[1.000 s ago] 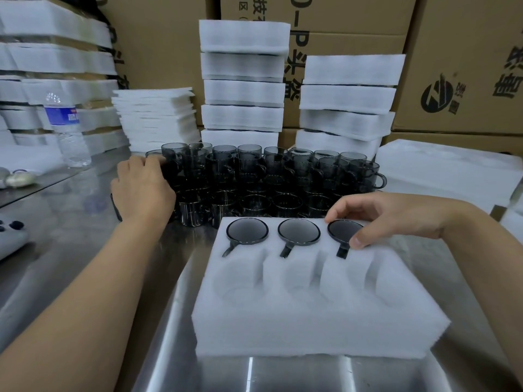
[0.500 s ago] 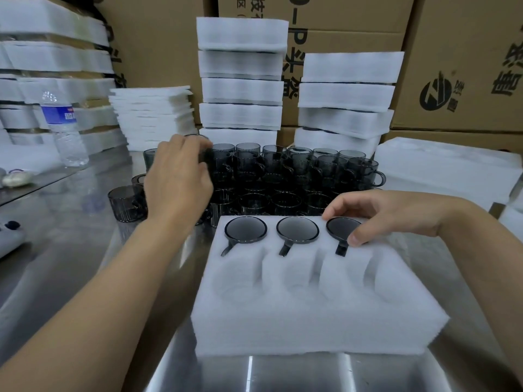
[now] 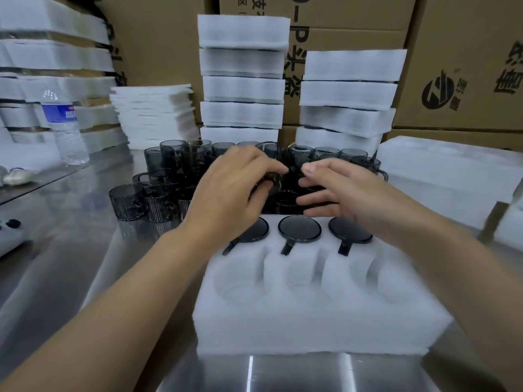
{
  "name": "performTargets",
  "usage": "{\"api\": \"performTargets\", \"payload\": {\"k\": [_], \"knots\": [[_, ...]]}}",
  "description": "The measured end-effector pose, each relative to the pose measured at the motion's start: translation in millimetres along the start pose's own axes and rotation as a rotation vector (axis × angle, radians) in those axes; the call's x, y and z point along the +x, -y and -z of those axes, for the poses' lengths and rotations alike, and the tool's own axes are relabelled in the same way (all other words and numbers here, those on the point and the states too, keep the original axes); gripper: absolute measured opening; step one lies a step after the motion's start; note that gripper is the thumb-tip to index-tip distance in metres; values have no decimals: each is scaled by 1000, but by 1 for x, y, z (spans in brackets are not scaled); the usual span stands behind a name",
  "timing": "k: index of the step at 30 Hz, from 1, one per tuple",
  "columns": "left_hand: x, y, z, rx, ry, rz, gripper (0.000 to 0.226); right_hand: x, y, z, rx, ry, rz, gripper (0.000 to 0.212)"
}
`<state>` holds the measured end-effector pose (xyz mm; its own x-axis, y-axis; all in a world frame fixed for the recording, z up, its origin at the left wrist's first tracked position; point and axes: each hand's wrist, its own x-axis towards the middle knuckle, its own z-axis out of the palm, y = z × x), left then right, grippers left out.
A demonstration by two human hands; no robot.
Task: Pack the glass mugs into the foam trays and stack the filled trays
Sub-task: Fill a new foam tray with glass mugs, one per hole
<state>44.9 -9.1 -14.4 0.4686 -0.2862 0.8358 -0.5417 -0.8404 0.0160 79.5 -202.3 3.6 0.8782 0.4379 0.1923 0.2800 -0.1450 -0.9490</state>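
A white foam tray (image 3: 311,321) lies in front of me on the steel table. Three smoky grey glass mugs (image 3: 299,228) sit upside down in its back row, handles toward me; the three front pockets are empty. Behind the tray stands a crowd of loose glass mugs (image 3: 127,202). My left hand (image 3: 235,188) is over the middle of that crowd, its fingers curled round a dark mug (image 3: 271,181). My right hand (image 3: 336,188) hovers just right of it with fingers spread and holds nothing. Both hands are motion-blurred.
Two stacks of foam trays (image 3: 242,89) (image 3: 348,94) rise behind the mugs, against cardboard boxes (image 3: 467,52). A pile of thin foam sheets (image 3: 154,114) and a water bottle (image 3: 66,128) stand at the left. A large foam block (image 3: 452,176) lies at the right.
My left hand has swept from the left edge of the mug crowd to its middle and closed on a mug. My right hand has lifted off the tray's right mug toward the loose mugs.
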Motion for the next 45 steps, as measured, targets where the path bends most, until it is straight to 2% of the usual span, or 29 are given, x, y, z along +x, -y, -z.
{"api": "performTargets", "payload": {"k": [4,7,11,14,18,24,30,35,45], "knots": [[-2,-2,-4,-11,35,-87,25,3,-5,-9,148,-47,-85,29],[-1,0,-3,-24,7,-107,23,4,-9,-9,196,-67,-75,30],[-1,-2,-5,18,-13,-220,20,3,-12,-8,214,-56,-44,41],[-1,-2,-6,11,-44,-252,21,2,-11,-7,286,-38,-33,31],[-1,-1,-7,-36,-48,-108,40,2,-10,-7,337,-40,-37,20],[-6,3,-10,-192,60,158,74,2,-11,-6,350,-83,-33,25],[-7,7,-15,-349,278,392,82,2,-11,-6,314,-72,-34,34],[-7,7,-15,-294,378,429,78,2,-11,-6,301,-56,-25,33],[-7,5,-12,-258,400,427,76,1,-10,-7,264,-48,-33,37]]}}
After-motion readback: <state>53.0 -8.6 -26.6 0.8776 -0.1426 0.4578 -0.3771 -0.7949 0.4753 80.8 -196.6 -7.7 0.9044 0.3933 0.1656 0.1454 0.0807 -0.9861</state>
